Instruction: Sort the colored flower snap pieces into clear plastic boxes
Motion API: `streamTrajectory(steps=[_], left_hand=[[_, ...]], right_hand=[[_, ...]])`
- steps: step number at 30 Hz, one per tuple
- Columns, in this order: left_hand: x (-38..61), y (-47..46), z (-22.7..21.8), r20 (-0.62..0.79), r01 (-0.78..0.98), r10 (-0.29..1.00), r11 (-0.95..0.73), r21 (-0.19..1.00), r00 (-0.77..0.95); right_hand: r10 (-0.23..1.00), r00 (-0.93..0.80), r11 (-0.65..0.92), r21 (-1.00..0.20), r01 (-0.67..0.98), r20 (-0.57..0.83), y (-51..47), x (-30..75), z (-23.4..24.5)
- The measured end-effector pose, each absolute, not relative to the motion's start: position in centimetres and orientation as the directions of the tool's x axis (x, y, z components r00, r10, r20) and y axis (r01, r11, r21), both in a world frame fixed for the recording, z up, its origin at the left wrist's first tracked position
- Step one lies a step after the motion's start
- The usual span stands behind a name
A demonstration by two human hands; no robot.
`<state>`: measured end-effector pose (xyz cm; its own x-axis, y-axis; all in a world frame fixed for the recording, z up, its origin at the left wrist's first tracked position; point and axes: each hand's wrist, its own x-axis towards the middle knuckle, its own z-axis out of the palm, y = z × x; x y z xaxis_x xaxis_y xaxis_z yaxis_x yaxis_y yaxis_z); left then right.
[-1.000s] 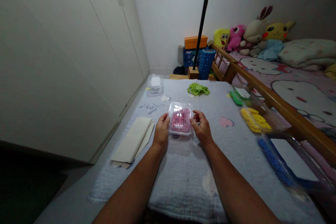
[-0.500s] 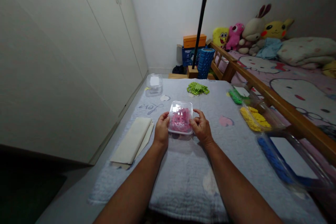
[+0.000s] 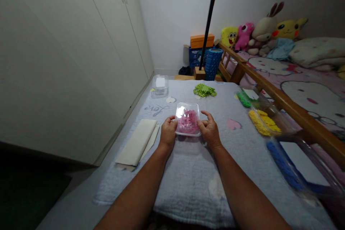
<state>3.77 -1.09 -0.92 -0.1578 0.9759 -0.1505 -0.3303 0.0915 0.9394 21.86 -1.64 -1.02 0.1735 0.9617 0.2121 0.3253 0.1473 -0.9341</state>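
A clear plastic container (image 3: pixel 188 119) with pink pieces inside is held between my two hands, above the middle of the cloth-covered table (image 3: pixel 188 179). My left hand (image 3: pixel 168 133) grips its left side, thumb near the top edge. On the opposite side my right hand (image 3: pixel 210 129) has its thumb against the container, with the index finger raised off it. A lid appears to cover the container. Beyond it lies a pile of light green pieces (image 3: pixel 205 90). Folded cream cloth or paper (image 3: pixel 138 142) rests to the left of my left hand.
Along the right edge stand clear containers with green pieces (image 3: pixel 244 99), yellow pieces (image 3: pixel 264 122) and blue pieces (image 3: pixel 285 165). Another clear container (image 3: pixel 160 87) is at the far left corner. A wooden bed rail (image 3: pixel 280 97) borders the right side; a white wardrobe (image 3: pixel 81 61) borders the left.
The view has shifted slightly, so most things appear a little further right. My right index finger has lifted from the container's edge. Both hands stay at the container.
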Motion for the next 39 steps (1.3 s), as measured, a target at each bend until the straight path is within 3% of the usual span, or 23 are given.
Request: streamTrajectory(steps=[11,20,30,39], left_hand=[[3.7,-1.3,-0.9,-0.147,-0.359,0.981,0.095,0.928,-0.123],[3.5,-1.8,-2.1,-0.044,-0.173,0.987,0.017,0.985,-0.154],[3.7,-2.2,-2.5,0.179,0.179,0.951,-0.136,0.974,-0.252],[4.0,-2.4,-2.7,0.221,0.240,0.948,-0.165,0.957,-0.230]], right_hand=[[0.981,0.134,0.106,-0.963,0.247,0.142,-1.4,22.1,-0.6],[0.987,0.108,0.087,-0.955,0.282,0.121,-1.5,22.7,0.0],[0.973,0.098,0.133,-0.854,0.503,0.209,-1.6,22.7,0.6],[0.944,0.067,0.165,-0.637,0.753,0.323,-2.1,22.6,0.6]])
